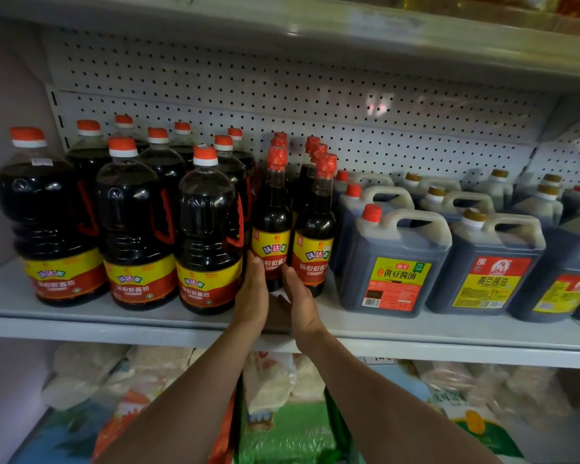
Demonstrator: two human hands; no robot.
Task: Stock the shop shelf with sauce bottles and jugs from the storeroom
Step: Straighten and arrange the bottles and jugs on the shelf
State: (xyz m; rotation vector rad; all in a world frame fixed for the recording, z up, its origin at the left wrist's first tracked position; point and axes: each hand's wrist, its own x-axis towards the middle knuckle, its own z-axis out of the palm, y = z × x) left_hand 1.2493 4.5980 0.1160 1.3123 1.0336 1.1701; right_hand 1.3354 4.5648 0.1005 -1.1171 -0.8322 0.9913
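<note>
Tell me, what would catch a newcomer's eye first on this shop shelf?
Probably the two hands, the left hand and right hand, reaching in with straight fingers on either side of the slim sauce bottle at the middle of the shelf. Next, the big round orange-capped bottles crowd the left, and square handled jugs fill the right.

Upright red-capped dark sauce bottles (271,226) on grey shelf (416,324), between handled bottles (208,236) and jugs (390,262).
</note>
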